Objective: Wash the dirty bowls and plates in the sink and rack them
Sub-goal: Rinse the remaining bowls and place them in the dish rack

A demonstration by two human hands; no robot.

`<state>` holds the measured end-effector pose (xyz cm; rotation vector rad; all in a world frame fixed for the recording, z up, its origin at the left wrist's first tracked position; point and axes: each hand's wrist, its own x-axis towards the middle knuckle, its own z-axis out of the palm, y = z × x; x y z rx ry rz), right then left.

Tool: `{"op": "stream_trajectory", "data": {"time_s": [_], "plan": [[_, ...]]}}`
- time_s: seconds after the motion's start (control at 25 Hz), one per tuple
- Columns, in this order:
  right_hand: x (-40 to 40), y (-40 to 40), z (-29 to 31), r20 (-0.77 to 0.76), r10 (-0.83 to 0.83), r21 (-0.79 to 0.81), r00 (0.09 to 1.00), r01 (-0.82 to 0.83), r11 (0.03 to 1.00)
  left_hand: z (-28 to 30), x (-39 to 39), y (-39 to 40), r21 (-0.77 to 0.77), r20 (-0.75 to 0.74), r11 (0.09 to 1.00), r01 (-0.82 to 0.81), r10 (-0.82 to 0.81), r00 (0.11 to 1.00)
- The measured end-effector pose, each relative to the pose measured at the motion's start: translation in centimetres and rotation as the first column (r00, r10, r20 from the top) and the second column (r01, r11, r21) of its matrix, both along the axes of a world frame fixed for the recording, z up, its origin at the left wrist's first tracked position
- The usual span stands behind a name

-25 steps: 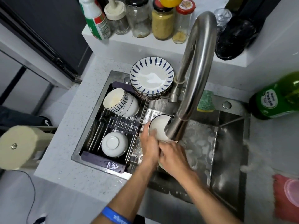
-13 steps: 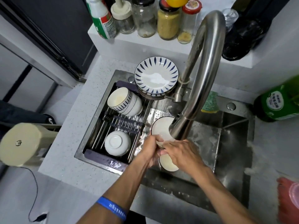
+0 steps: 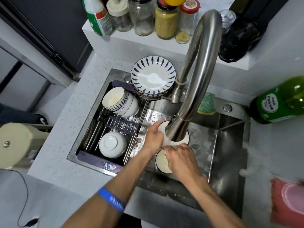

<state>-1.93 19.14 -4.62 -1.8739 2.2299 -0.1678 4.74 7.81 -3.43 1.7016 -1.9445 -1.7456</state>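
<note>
My left hand (image 3: 153, 137) grips the left rim of a white bowl (image 3: 185, 141) held under the tap spout (image 3: 176, 130), which hides much of the bowl. My right hand (image 3: 180, 159) grips that bowl's near rim. Just below, a second bowl (image 3: 161, 162) lies in the steel sink (image 3: 230, 145), partly covered by my right hand. On the rack (image 3: 118, 124) over the sink's left half lie two nested striped bowls (image 3: 118, 102) on their side and one white bowl (image 3: 112, 146) upside down. A stack of blue-striped plates (image 3: 153, 78) stands at the rack's far end.
The tall tap arches over the sink's middle. A green sponge (image 3: 206, 104) lies behind it. A green bottle (image 3: 279, 101) lies on the right counter, a pink cloth and lid (image 3: 289, 201) nearer. Jars and bottles (image 3: 166, 18) line the back ledge.
Both hands stay on the bowl under the spout. My left hand has slid up along its left rim and my right hand has shifted on its near rim; the lower bowl has come into view.
</note>
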Motion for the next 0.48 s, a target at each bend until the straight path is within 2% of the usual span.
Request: {"op": "stream_trajectory", "data": {"time_s": [0.08, 0.16, 0.2, 0.24, 0.28, 0.32, 0.36, 0.4, 0.44, 0.48], "plan": [[0.7, 0.0, -0.2, -0.003, -0.021, -0.014, 1.000, 0.021, 1.000, -0.9, 0.6, 1.5, 0.182, -0.033, 0.964, -0.195, 0.204, 0.978], [0.8, 0.7, -0.7, -0.013, 0.030, 0.008, 0.999, -0.030, 1.000, -0.8, 0.0, 0.5, 0.167, 0.052, 0.982, -0.084, 0.076, 0.996], [0.7, 1.1, -1.0, -0.007, 0.060, 0.016, 0.998, -0.060, 0.998, -0.7, -0.3, -0.4, 0.221, 0.117, 0.975, -0.004, -0.022, 0.993], [0.8, 1.5, -1.4, 0.005, 0.069, 0.020, 0.998, -0.069, 0.997, -0.1, -0.9, -0.9, 0.291, 0.083, 0.955, -0.066, 0.044, 0.996], [0.9, 1.7, -1.5, 0.016, 0.055, 0.032, 0.998, -0.055, 0.998, 1.2, -1.1, -0.7, 0.328, 0.019, 0.939, 0.099, -0.111, 0.994], [1.0, 1.9, -1.6, 0.019, 0.040, 0.040, 0.999, -0.041, 0.998, 1.6, -0.9, -0.7, 0.258, -0.001, 0.951, 0.168, -0.174, 0.985], [1.1, 1.9, -1.5, 0.015, 0.041, 0.038, 0.999, -0.041, 0.998, 1.5, -1.1, -1.1, 0.072, -0.019, 0.939, 0.337, -0.336, 0.942], [1.0, 1.7, -1.4, 0.005, 0.046, 0.010, 0.999, -0.046, 0.999, 1.8, -1.0, -1.4, 0.053, 0.007, 0.914, 0.402, -0.402, 0.915], [0.8, 1.5, -1.2, 0.002, 0.044, -0.022, 0.999, -0.044, 0.999, 1.4, -1.1, -2.0, -0.008, 0.123, 0.905, 0.425, -0.421, 0.899], [0.7, 1.1, -1.0, 0.021, 0.022, -0.073, 1.000, -0.021, 0.997, 0.8, -0.8, -2.4, -0.030, 0.156, 0.951, 0.309, -0.301, 0.941]]}}
